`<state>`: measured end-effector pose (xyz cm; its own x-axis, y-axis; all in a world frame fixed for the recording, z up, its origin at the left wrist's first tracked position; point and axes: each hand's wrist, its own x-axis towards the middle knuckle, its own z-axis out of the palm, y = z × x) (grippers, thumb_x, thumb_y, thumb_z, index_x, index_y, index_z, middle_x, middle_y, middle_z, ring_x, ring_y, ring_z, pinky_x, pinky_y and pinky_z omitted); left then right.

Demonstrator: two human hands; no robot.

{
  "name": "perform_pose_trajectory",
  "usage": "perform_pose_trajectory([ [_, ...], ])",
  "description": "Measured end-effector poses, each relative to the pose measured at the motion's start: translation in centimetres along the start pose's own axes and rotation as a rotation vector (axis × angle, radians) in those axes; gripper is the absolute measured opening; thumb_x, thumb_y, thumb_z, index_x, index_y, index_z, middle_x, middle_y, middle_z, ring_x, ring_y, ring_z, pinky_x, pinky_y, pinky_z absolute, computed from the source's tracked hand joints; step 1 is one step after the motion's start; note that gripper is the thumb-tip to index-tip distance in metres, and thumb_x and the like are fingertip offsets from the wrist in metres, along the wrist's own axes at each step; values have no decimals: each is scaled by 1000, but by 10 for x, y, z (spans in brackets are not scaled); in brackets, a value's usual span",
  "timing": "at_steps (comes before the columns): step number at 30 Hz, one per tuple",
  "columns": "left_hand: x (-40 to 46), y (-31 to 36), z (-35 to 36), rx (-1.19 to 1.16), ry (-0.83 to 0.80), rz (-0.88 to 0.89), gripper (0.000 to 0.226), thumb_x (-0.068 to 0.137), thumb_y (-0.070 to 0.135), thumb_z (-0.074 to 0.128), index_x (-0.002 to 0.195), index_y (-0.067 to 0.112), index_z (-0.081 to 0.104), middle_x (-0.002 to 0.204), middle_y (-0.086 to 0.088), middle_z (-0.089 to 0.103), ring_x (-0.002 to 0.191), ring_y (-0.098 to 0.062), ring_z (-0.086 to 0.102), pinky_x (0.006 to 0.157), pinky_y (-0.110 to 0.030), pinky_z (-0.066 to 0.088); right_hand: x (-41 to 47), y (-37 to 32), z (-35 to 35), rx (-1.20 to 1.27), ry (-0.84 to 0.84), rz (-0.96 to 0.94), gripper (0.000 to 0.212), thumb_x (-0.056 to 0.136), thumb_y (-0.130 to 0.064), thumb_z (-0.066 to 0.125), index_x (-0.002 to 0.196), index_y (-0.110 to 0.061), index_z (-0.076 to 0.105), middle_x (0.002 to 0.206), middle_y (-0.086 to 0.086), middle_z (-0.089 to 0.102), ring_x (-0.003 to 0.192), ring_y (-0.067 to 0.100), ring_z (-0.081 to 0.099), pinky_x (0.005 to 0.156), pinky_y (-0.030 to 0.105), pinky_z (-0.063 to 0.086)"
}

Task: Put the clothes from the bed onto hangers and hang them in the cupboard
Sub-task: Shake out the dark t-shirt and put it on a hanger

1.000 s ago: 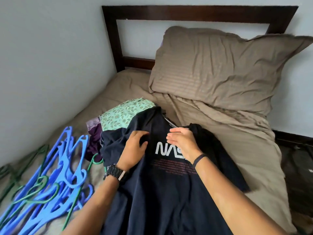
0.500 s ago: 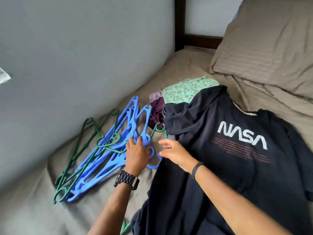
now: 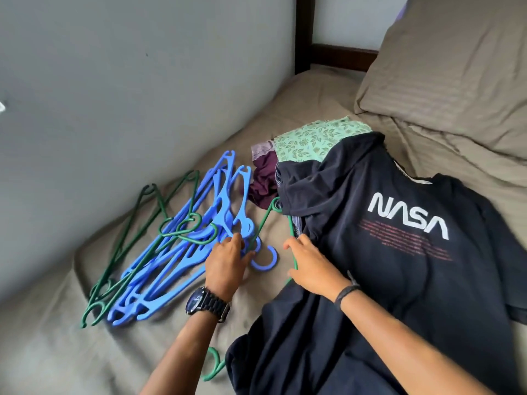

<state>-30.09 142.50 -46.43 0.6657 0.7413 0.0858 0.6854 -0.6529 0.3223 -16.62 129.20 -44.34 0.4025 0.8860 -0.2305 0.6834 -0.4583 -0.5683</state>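
Nearest the camera, the navy NASA T-shirt [image 3: 385,252] lies spread flat across the bed [image 3: 57,352], not yet on a hanger. A green hanger [image 3: 291,252] lies partly under its left edge, with one hook poking out at the hem.

The person's right hand [image 3: 312,265] rests on the shirt's left edge with its fingers loosely extended, gripping nothing. The left hand [image 3: 226,265], with a watch [image 3: 206,303] on its wrist, reaches into the pile of blue hangers [image 3: 182,252]. Its fingers [image 3: 238,242] curl in among the hooks, but whether they have closed on one cannot be told.

By the look of things the task is at an early stage: a hanger is being picked for this shirt, no garment is hung, and the cupboard is out of sight.

Dark green hangers [image 3: 128,238] lie tangled with the blue ones on the brown sheet. Beyond the shirt wait more clothes: a maroon garment [image 3: 263,181] and a folded green leaf-print cloth [image 3: 313,139], all still to be hung.

Farther back a brown striped pillow [image 3: 445,69] leans at the head of the bed against a dark wooden headboard [image 3: 305,32]. A plain grey wall [image 3: 128,81] runs along the bed's left side.
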Motion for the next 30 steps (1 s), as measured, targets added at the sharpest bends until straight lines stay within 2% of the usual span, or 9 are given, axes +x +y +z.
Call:
perform_pose_trajectory([
  [3, 7, 2, -2, 24, 13, -19, 27, 93, 30, 55, 103, 5, 56, 100, -17, 65, 95, -37, 59, 71, -43, 41, -11, 24, -11, 5, -80, -3, 34, 82, -7, 67, 112, -9, 52, 101, -2, 40, 97, 15, 47, 88, 21, 35],
  [6, 15, 3, -7, 12, 64, -32, 23, 96, 25, 50, 108, 5, 54, 103, -18, 62, 95, -38, 58, 69, -43, 41, -17, 37, -19, 21, -82, 32, 25, 80, -14, 72, 103, -9, 63, 90, -5, 43, 89, 12, 50, 80, 14, 34],
  [10, 26, -2, -23, -106, 129, -69, 21, 95, 15, 51, 112, 3, 54, 101, -22, 62, 95, -41, 58, 69, -44, 42, -16, 29, -15, -5, -92, 30, 24, 87, -19, 65, 110, -12, 63, 95, -5, 40, 104, 17, 52, 92, 21, 36],
  [14, 33, -11, -56, -286, 224, -106, 24, 91, 3, 53, 114, 2, 61, 99, -24, 68, 93, -39, 63, 71, -39, 44, -15, 5, -4, 80, -95, 8, 48, 93, -22, 58, 137, -13, 42, 118, 3, 48, 117, 19, 47, 100, 24, 34],
  [17, 33, -18, -81, -311, 345, -128, 27, 90, 3, 55, 116, 3, 62, 98, -24, 68, 92, -38, 64, 74, -39, 46, -15, -6, 3, 210, -103, 38, 74, 92, -24, 60, 151, -15, 16, 129, 6, 51, 102, 13, 47, 96, 20, 33],
  [21, 34, -16, -105, -418, 510, -187, 24, 93, 5, 51, 114, 1, 62, 91, -21, 66, 79, -35, 59, 67, -28, 38, -16, -14, 6, 250, -42, 28, 53, 92, -28, 59, 140, -14, 39, 116, 3, 56, 94, 11, 51, 88, 17, 37],
  [24, 36, -11, -106, -602, 517, -316, 25, 94, 6, 49, 115, 3, 63, 85, -13, 62, 73, -29, 52, 62, -23, 35, -18, -32, -3, 357, -20, -8, 38, 93, -32, 58, 127, -15, 55, 115, 1, 63, 94, 6, 54, 84, 14, 40],
  [26, 41, -10, -101, -789, 482, -381, 22, 95, 12, 48, 112, 7, 62, 76, -11, 59, 65, -29, 52, 57, -28, 40, -17, -47, -11, 527, -43, -9, 35, 93, -35, 58, 125, -20, 55, 119, 1, 64, 101, 7, 58, 87, 14, 41],
  [30, 45, 13, -88, -1170, 436, -424, 16, 100, 8, 40, 110, 2, 51, 64, -1, 36, 32, -1, 29, 34, -12, 24, -20, -67, -27, 864, -69, -102, 28, 97, -27, 52, 125, -22, 51, 116, 2, 62, 95, 11, 60, 82, 26, 48],
])
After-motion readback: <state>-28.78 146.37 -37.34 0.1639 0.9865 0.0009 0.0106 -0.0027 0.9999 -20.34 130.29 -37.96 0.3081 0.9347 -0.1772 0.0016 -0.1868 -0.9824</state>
